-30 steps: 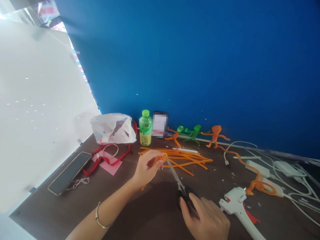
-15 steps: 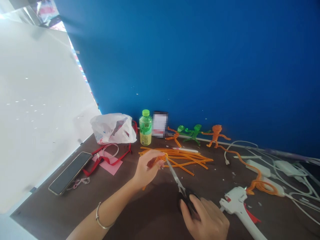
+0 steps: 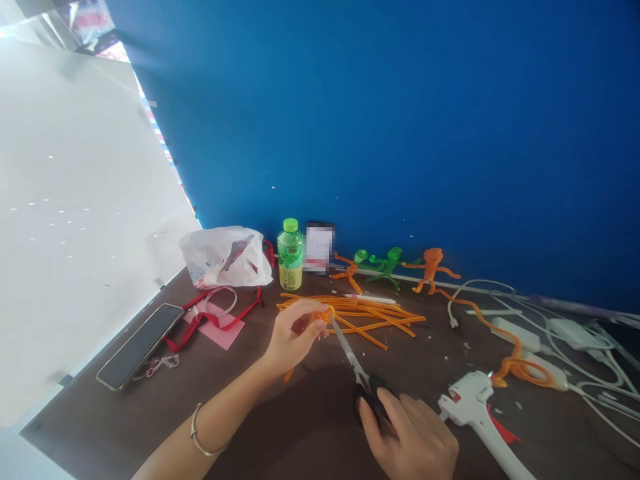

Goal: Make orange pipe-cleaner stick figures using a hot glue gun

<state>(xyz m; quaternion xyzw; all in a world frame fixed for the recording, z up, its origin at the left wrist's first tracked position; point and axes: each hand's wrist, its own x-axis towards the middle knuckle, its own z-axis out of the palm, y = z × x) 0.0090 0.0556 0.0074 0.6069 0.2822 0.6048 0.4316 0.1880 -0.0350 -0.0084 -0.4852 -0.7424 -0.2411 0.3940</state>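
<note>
My left hand [image 3: 293, 337] is closed in a pinch on an orange pipe cleaner [image 3: 320, 316], held just above the brown table [image 3: 280, 427]. My right hand [image 3: 410, 440] grips the black handles of a pair of scissors [image 3: 353, 360], and the blade tips reach up to the pipe cleaner at my left fingertips. A pile of loose orange pipe cleaners [image 3: 370, 313] lies just behind the hands. A thin bracelet sits on my left wrist.
A white glue gun [image 3: 475, 407] lies right of my right hand, with white cables and adapters [image 3: 560, 340] beyond. Pipe-cleaner figures [image 3: 395, 263], a green bottle [image 3: 291, 254] and a plastic bag [image 3: 225, 257] stand by the blue wall. A phone [image 3: 140, 345] and red lanyard [image 3: 210, 320] lie left.
Almost nothing has changed; both hands keep their hold, and the scissors' tips stay at the pipe cleaner with only a slight shift.
</note>
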